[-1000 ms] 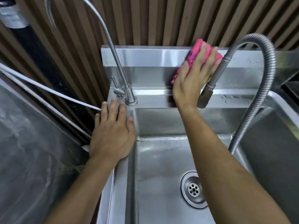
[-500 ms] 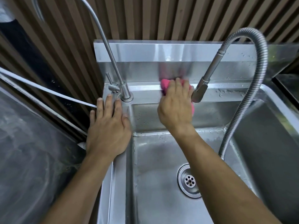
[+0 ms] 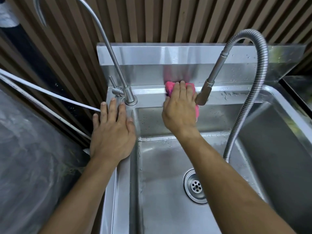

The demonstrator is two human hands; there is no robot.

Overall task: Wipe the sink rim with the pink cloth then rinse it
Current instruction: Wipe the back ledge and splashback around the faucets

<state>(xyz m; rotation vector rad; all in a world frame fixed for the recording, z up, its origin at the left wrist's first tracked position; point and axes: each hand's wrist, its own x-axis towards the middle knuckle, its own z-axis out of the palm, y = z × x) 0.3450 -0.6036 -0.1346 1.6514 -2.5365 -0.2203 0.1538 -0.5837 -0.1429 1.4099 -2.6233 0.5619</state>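
No readable text, label, brand, number or sign anywhere in view.

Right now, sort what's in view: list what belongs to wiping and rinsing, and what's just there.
In the job:
pink cloth, under the right hand
sink rim
spray tap, for rinsing

Just there:
left hand, flat on the rim
slim tap
white hose
drain

Pink cloth, silver steel sink & hose, brown-striped slat wall.
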